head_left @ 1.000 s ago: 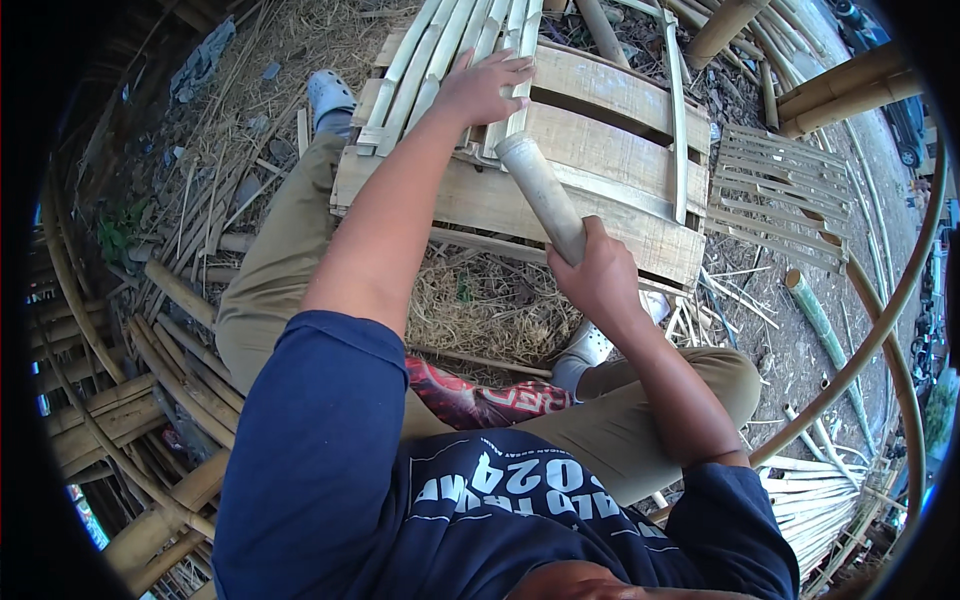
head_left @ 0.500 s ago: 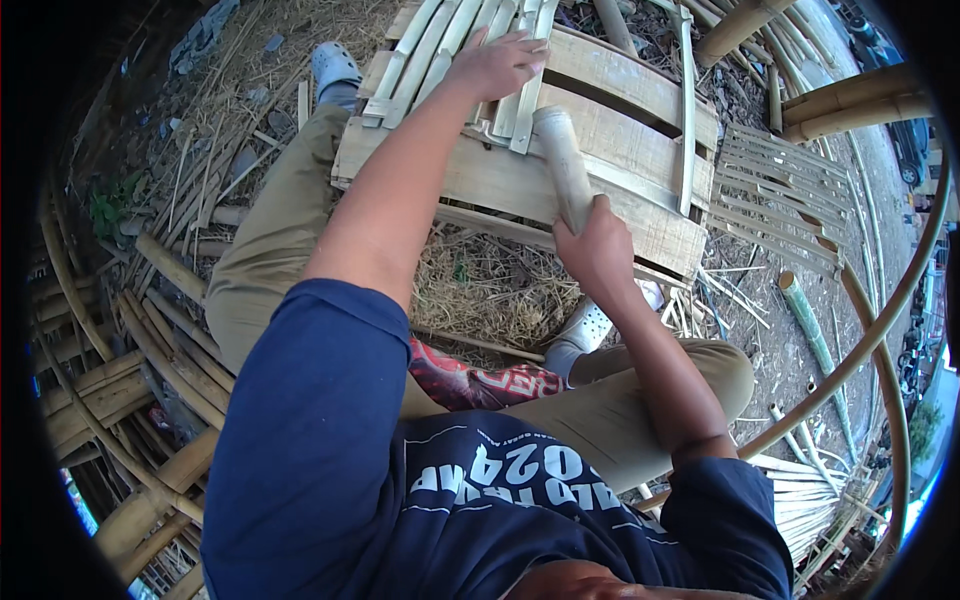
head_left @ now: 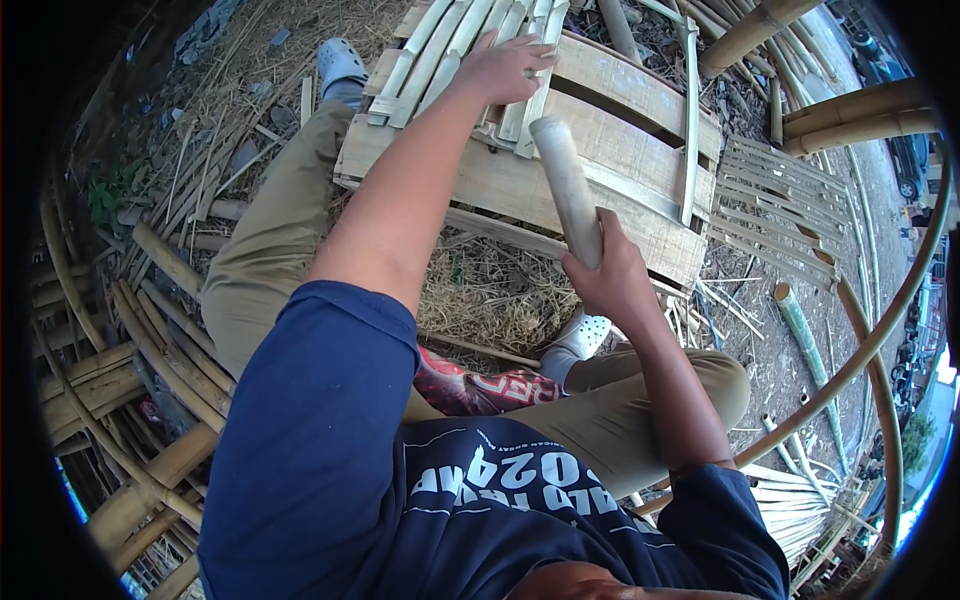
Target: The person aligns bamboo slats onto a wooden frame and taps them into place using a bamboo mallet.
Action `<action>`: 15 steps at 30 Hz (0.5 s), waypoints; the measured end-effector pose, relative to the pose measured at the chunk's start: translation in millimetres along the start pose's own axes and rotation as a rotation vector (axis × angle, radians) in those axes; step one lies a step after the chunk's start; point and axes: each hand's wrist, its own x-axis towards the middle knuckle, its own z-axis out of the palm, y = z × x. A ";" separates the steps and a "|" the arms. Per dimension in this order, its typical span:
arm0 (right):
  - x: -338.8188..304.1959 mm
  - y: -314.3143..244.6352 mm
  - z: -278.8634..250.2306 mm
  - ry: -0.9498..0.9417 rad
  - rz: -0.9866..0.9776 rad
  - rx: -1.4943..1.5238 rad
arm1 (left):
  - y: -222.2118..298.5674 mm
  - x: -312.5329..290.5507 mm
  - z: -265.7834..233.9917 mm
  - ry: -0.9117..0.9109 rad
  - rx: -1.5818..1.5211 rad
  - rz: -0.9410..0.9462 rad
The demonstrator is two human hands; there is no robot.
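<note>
My left hand (head_left: 505,70) lies over a row of pale bamboo slats (head_left: 424,64), its fingers stretched out and resting on the rightmost ones. The slats lie side by side across the far left of a low wooden pallet-like bench (head_left: 490,180). My right hand (head_left: 614,278) is wrapped round the lower end of a thick, pale bamboo stick (head_left: 566,180). The stick tilts up and away over the bench, its blunt top close to the slat ends. Along the bench's right end runs a single upright-looking slat (head_left: 690,120), and it meets a crosswise strip (head_left: 630,187).
Right of the bench lies a slatted bamboo panel (head_left: 775,190). A green bamboo pole (head_left: 808,335) and a curved pole (head_left: 850,370) are farther right. Stacked bamboo (head_left: 90,390) fills the left side. Straw (head_left: 490,300) covers the ground below the bench, between my legs.
My right hand and the bamboo stick have shifted slightly right and nearer to me. The left hand stays on the slats. The whole view has moved a little.
</note>
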 end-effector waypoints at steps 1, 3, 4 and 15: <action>-1.0 0.4 2.6 0.015 -0.006 -0.015 | -0.5 -0.5 0.5 0.011 -0.009 -0.002; -4.9 1.4 5.6 0.032 -0.012 -0.031 | -1.8 -0.9 0.5 0.023 -0.020 -0.003; -8.5 2.7 6.1 0.087 -0.063 0.010 | -2.0 -1.2 0.9 0.022 -0.018 -0.003; -12.5 4.5 11.6 0.151 -0.114 0.039 | -1.8 -1.8 2.8 0.069 -0.039 0.013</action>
